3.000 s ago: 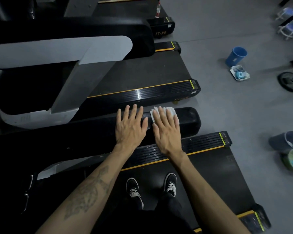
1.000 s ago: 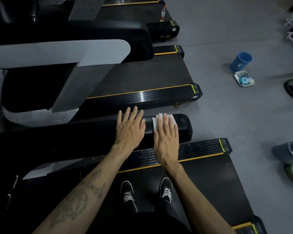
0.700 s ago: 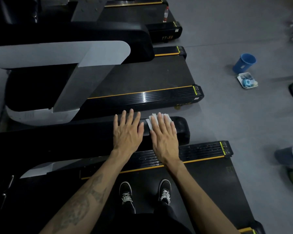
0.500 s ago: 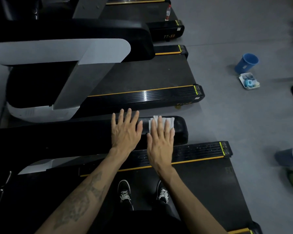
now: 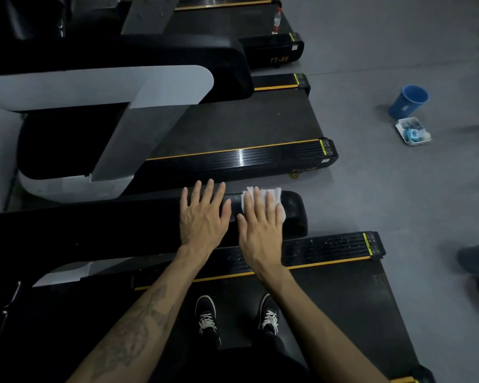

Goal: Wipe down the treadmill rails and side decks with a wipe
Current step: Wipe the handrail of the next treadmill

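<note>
Faintly, "TT-X8" on far treadmill (image 5: 280,60); right hand (image 5: 260,228) presses wipe (image 5: 274,193).

Rail (image 5: 122,225) matt black plastic; wipe (image 5: 271,195) white crumpled cloth; neighbouring side deck (image 5: 241,158) glossy ribbed.

Both hands flat, fingers straight: left (image 5: 203,214), right (image 5: 260,223), side by side.

Pretty dim, bluish light throughout. Glare is caught on the neighbouring treadmill's side deck (image 5: 241,158). Edges are bent and smeared by the wide lens.
</note>
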`<state>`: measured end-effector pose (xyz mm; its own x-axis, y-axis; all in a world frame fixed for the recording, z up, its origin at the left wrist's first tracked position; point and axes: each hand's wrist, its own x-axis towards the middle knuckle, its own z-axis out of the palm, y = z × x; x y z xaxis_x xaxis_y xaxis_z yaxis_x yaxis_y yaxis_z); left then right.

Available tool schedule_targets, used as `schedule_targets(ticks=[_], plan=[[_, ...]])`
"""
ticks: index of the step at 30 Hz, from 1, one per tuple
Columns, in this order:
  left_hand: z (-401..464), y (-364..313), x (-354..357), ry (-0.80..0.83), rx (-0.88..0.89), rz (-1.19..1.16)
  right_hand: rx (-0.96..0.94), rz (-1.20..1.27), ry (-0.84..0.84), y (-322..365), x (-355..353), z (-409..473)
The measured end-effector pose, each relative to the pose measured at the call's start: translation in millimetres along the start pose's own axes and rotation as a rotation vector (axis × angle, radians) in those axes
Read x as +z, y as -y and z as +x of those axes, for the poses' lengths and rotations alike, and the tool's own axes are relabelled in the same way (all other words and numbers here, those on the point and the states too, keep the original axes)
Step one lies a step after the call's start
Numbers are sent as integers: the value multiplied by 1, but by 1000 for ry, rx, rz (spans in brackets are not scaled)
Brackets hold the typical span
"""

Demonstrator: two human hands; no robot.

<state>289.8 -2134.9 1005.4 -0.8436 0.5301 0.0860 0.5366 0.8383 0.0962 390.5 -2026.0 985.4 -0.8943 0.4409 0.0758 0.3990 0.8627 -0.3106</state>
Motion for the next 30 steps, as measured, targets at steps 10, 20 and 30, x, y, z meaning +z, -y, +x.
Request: schedule_targets(ticks=[10,20,30], plan=[[0,-1,2,10,5,0,-9,-90,110,-28,-21,33],[5,-22,6,-17,-8,-174,-173,-113,188,-35,-32,65],[4,-26,11,-44,-15,-191,7,25,40,-30,-28,32]])
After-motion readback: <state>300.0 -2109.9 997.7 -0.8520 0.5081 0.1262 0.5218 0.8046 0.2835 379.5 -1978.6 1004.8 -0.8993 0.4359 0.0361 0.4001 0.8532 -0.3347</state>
